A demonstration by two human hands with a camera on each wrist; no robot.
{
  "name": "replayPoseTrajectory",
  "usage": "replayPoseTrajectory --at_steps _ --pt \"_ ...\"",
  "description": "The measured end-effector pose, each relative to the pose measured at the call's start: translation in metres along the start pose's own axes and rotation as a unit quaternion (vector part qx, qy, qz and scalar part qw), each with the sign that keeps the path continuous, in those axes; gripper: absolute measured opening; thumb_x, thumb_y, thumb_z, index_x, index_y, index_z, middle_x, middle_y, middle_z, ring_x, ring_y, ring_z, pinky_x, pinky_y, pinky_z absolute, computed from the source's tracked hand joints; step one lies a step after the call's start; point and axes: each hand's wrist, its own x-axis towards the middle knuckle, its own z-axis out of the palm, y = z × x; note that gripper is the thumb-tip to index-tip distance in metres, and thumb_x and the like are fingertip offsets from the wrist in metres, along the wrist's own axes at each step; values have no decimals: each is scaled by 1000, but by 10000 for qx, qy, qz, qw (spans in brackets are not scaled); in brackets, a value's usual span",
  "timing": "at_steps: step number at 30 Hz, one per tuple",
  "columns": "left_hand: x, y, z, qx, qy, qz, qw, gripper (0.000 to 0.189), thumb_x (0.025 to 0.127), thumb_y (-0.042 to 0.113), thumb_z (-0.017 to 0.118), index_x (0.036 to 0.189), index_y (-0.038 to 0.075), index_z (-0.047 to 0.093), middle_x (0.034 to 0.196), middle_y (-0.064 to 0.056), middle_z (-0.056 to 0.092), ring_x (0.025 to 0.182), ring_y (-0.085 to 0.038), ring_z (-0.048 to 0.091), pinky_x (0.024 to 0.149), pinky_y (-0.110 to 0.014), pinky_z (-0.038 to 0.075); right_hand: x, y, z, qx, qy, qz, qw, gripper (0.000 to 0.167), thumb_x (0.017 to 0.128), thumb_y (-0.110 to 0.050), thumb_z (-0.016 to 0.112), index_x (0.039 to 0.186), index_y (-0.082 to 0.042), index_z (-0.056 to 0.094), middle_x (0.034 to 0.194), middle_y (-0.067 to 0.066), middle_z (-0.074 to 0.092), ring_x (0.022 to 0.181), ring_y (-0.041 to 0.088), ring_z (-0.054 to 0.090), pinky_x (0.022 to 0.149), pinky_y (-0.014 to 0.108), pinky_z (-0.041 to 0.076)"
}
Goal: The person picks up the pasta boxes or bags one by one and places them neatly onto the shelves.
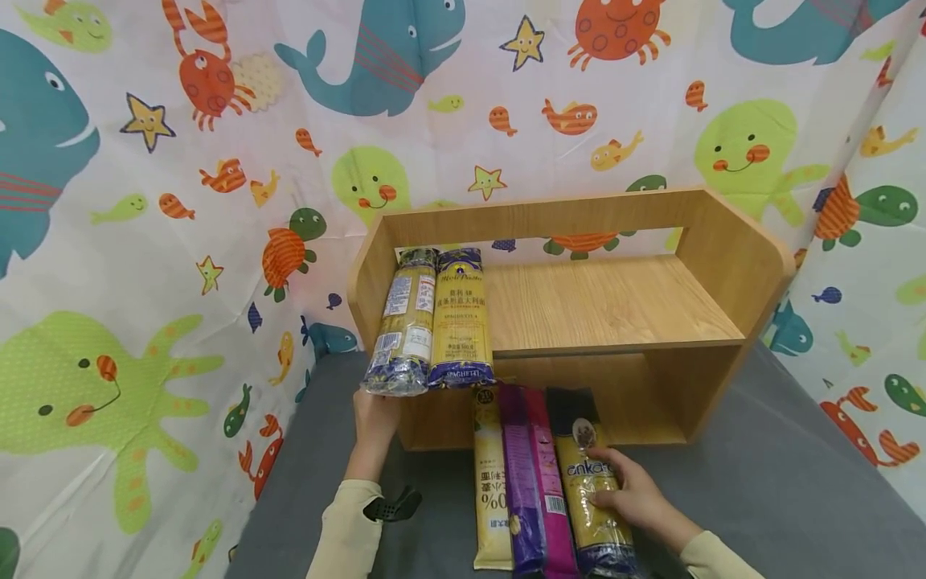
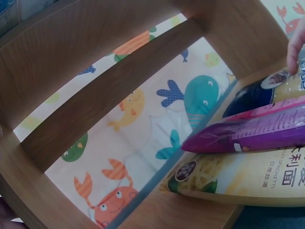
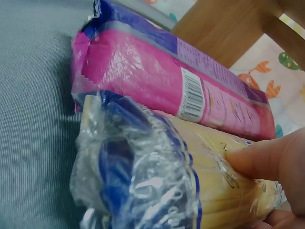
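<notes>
My right hand point(image 1: 629, 490) grips a yellow and dark blue spaghetti pack point(image 1: 582, 474), which tilts against the shelf's lower opening. In the right wrist view the thumb point(image 3: 267, 160) presses on its clear film. Beside that pack lean a purple and pink pasta pack point(image 1: 538, 482) and a cream pasta pack point(image 1: 492, 490). My left hand point(image 1: 376, 418) is at the left side of the wooden shelf point(image 1: 608, 305), its fingers hidden below two upper packs. Those are a spaghetti pack with white labels point(image 1: 401, 330) and a yellow spaghetti pack point(image 1: 461, 322), lying side by side on the upper board.
The shelf stands on a grey cloth-covered table point(image 1: 434, 498). Its bare upper board point(image 1: 593, 297) stretches right of the two packs. Behind hangs a curtain point(image 1: 253, 161) printed with sea animals. A black band point(image 1: 394, 505) is around the left wrist.
</notes>
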Motion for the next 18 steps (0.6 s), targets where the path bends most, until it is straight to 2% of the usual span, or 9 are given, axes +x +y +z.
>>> replayPoseTrajectory --at_steps 5,10,18 --pt "1 2 -1 94 -26 5 10000 25 102 13 55 102 -6 71 71 -20 63 56 -21 47 51 -34 37 -5 0 -10 -40 -30 36 10000 72 78 9 70 143 13 39 113 38 63 90 27 67 67 37 59" --pt "2 1 0 125 -62 -13 9999 26 103 14 54 103 -5 70 69 -18 61 54 -17 45 51 -34 36 -11 0 -17 -65 65 208 9997 73 77 9 70 143 11 40 115 36 63 90 26 67 69 37 59" --pt "0 -1 3 27 -101 -92 9999 28 104 16 52 97 -5 69 64 -14 57 53 -16 43 50 -33 35 -26 4 -27 -89 -6 94 9999 74 80 9 69 144 17 33 116 40 60 91 24 66 69 37 59"
